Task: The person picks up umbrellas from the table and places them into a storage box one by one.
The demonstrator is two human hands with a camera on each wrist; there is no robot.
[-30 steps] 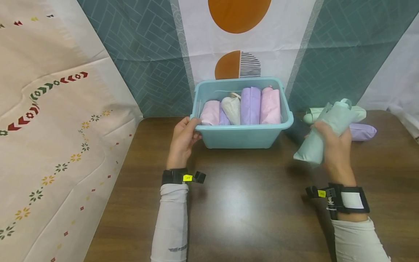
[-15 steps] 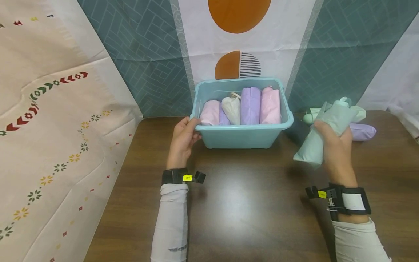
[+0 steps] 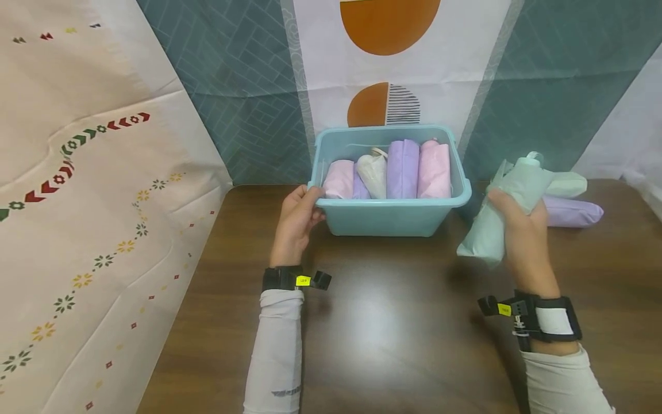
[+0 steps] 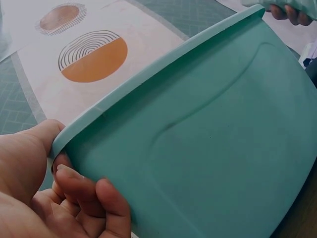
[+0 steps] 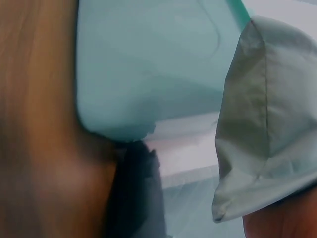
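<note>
A light blue plastic bin (image 3: 383,219) stands at the back of the table. My left hand (image 3: 299,215) pinches its near left rim, thumb over the edge and fingers beneath, as the left wrist view shows. Inside lie several folded umbrellas in fabric sleeves: pink ones (image 3: 434,171), purple ones (image 3: 403,169) and a cream one (image 3: 373,175). Off the bin's right side, my right hand (image 3: 524,236) grips a mint green folded umbrella (image 3: 486,233), tilted, its strapped handle end up and away. The right wrist view shows its loose fabric end (image 5: 272,109) close to the bin.
Behind my right hand lie a pale green umbrella (image 3: 567,185) and a purple one (image 3: 574,212). A dark umbrella-like shape (image 5: 133,193) lies by the bin's right side. Patterned cloths (image 3: 248,98) hang at the back and left of the brown table (image 3: 372,345).
The head view has shifted slightly, moving the scene a little to the right. My right hand, with the mint green umbrella, has come slightly left towards the bin. My left hand keeps its hold.
</note>
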